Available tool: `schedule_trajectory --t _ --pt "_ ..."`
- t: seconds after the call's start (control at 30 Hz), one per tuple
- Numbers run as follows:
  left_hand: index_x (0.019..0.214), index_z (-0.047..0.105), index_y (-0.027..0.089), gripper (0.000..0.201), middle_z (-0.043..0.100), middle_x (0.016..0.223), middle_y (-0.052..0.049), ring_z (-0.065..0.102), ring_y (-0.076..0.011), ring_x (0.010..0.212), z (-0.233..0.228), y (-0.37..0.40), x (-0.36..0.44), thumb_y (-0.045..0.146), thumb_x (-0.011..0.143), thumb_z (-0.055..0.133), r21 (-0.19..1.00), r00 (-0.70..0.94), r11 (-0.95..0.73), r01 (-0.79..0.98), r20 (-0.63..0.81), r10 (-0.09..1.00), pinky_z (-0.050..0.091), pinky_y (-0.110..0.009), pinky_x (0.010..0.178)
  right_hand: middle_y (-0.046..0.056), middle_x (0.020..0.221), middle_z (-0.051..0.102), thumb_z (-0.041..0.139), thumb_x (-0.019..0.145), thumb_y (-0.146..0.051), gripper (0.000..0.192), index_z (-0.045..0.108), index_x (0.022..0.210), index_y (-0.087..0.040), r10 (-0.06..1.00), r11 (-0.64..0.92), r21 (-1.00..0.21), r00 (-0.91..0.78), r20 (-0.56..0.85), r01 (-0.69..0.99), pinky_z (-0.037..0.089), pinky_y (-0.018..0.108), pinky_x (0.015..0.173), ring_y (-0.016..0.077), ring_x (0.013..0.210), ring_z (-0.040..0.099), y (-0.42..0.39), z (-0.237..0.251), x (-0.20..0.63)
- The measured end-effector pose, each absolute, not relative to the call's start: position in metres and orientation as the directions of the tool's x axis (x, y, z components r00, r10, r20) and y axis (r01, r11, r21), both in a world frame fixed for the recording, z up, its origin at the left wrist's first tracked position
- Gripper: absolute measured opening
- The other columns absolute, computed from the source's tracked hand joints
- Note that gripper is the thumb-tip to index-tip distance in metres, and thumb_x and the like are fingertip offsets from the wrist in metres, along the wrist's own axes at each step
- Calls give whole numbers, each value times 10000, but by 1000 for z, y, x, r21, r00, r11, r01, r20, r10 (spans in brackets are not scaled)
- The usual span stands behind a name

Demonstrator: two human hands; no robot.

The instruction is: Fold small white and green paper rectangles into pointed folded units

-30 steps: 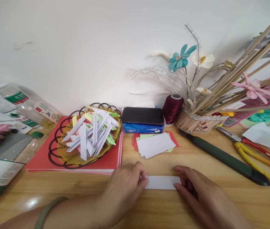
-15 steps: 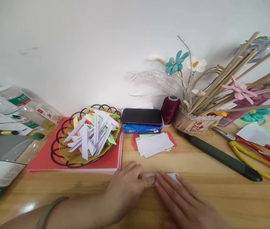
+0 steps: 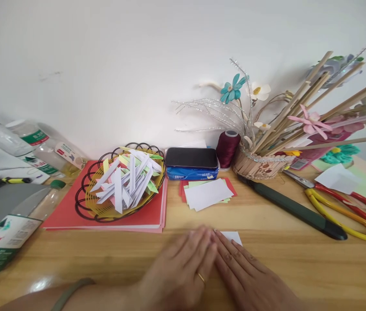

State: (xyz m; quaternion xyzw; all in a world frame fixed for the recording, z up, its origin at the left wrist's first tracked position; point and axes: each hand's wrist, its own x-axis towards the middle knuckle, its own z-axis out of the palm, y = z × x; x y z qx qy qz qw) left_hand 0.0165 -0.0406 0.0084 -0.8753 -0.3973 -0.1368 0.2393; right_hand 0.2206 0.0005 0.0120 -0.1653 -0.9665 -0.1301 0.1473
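My left hand [image 3: 183, 268] and my right hand [image 3: 247, 276] lie flat side by side on the wooden table [image 3: 299, 268], palms down, fingertips meeting. Both press on a folded white paper strip [image 3: 232, 236]; only its right end shows beyond my right fingers, the rest is hidden under the hands. A ring sits on a left finger and a green bangle on the left wrist. Just behind the hands lies a small stack of white, green and red paper slips [image 3: 207, 194].
A wire basket [image 3: 86, 203] of folded paper pieces stands on red sheets at left. Behind are a black-lidded blue tin [image 3: 192, 163], maroon thread spool [image 3: 228, 147], stick-and-flower holder [image 3: 260, 166], dark green knife [image 3: 295, 208], yellow and red scissors [image 3: 348, 211]. Plastic bottles [image 3: 8, 229] lie far left.
My hands slid together over the paper strip, covering most of it. The view shifted slightly, and the other person's hand at far left is gone.
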Motion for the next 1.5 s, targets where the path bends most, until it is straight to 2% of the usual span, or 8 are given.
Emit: schedule_trajectory --t 0.17,0.37,0.73,0.83,0.97,1.1,1.33,1.5 --pt "1193 535 72 504 573 1240 -130 495 -226 1179 1 -48 23 437 943 294 -318 698 -622 715 298 651 342 -299 967 142 1272 554 454 813 -315 487 511 1237 -82 313 918 124 -880 356 377 503 317 883 238 1196 481 -1 9 223" --pt "1162 559 24 648 590 1204 -164 536 -257 1127 0 -55 17 552 924 268 -383 698 -593 708 253 670 329 -344 958 153 1307 518 453 798 -359 530 518 1229 -59 320 880 258 -898 301 400 509 324 864 240 1188 489 -2 14 219" --pt "968 645 -17 430 677 977 -210 611 -315 990 5 -57 20 342 925 414 -414 651 -507 756 385 655 212 -499 1019 244 1283 507 458 767 -593 775 477 1247 16 352 804 378 -880 319 459 520 384 805 318 1171 491 -9 7 250" --pt "966 653 21 394 647 1081 -194 513 -343 1140 11 -49 22 336 937 418 -363 654 -545 756 393 647 206 -537 999 246 1260 528 405 791 -656 798 503 1219 10 376 792 353 -854 360 498 494 393 843 316 1172 489 -13 9 245" --pt "1228 523 88 446 517 1308 -110 404 -238 1266 9 -38 21 387 971 313 -240 674 -630 739 259 692 253 -443 1027 234 1192 583 223 820 -715 837 573 1113 -12 464 759 230 -754 464 609 436 399 915 295 1159 501 -18 9 231" --pt "1238 515 84 446 468 1353 -98 333 -217 1313 2 -33 20 373 977 298 -187 679 -653 734 209 703 243 -437 1048 219 1147 615 171 840 -696 832 587 1082 -18 514 728 157 -683 518 667 376 398 965 279 1156 501 -21 7 219" --pt "1183 565 69 431 518 1307 -97 343 -224 1299 3 -35 22 348 974 310 -233 681 -640 733 264 683 207 -484 1057 197 1180 603 225 744 -801 941 568 1125 -12 408 812 181 -761 504 555 383 352 950 262 1168 489 -19 0 209" --pt "1164 581 52 409 555 1257 -123 457 -247 1207 11 -41 20 316 963 343 -270 657 -601 752 226 720 285 -517 1001 223 1231 560 267 743 -793 963 514 1201 17 414 801 227 -786 460 555 371 366 974 282 1202 460 -20 -1 223"
